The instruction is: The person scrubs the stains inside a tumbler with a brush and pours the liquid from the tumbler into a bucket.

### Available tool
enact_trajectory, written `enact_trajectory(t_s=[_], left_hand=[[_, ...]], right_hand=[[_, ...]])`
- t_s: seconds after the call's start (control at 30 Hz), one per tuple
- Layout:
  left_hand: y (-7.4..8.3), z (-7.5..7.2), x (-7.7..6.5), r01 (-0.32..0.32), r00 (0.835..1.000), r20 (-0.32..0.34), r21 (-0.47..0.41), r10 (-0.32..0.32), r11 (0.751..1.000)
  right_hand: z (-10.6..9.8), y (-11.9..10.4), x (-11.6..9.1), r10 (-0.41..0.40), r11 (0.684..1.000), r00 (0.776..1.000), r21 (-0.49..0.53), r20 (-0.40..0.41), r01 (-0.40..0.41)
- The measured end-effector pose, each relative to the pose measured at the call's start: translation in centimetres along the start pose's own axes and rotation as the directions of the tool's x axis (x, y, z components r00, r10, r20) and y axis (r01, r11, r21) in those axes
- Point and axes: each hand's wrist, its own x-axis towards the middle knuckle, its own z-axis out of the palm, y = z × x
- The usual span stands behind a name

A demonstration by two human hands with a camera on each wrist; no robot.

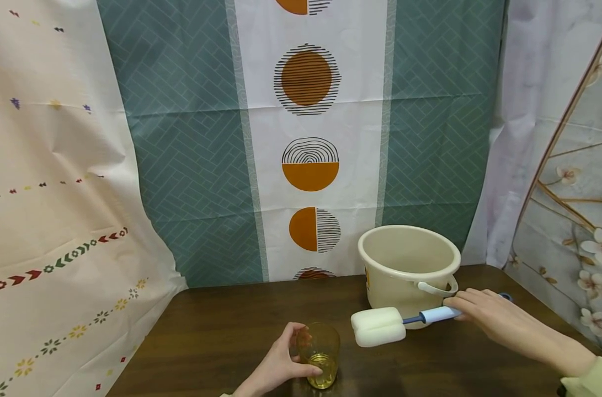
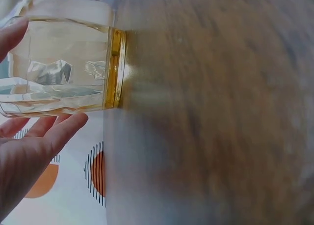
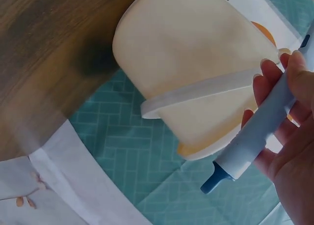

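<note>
My left hand (image 1: 282,361) grips a clear amber drinking glass (image 1: 325,353), thumb on the near side and fingers round the far side. In the left wrist view the glass (image 2: 64,65) has a thick yellow base close to the tabletop. My right hand (image 1: 489,314) holds a bottle brush by its light blue handle (image 1: 440,314). The brush's white sponge head (image 1: 378,327) points left toward the glass, apart from it. In the right wrist view the fingers of the right hand (image 3: 294,146) wrap the handle (image 3: 255,129), whose dark blue end sticks out below.
A cream bucket (image 1: 405,286) with a white carrying handle stands at the back right of the dark wooden table (image 1: 206,336), just behind the brush. Patterned cloths hang behind the table, with a cream cloth (image 1: 72,220) on the left and a floral one (image 1: 574,237) on the right.
</note>
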Motion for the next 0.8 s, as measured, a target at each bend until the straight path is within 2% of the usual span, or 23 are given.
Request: enact_trajectory(t_s=[0.3, 0.8], left_hand=[[-0.2, 0.1, 0.0, 0.022, 1.0, 0.002, -0.015, -0.022, 1.0], [-0.2, 0.1, 0.1, -0.009, 1.0, 0.009, -0.022, 0.009, 1.0]], right_hand=[[0.1, -0.4, 0.9, -0.018, 1.0, 1.0, 0.017, -0.012, 0.018], [0.0, -0.6, 2.8, -0.039, 0.999, 0.999, 0.005, 0.006, 0.039]])
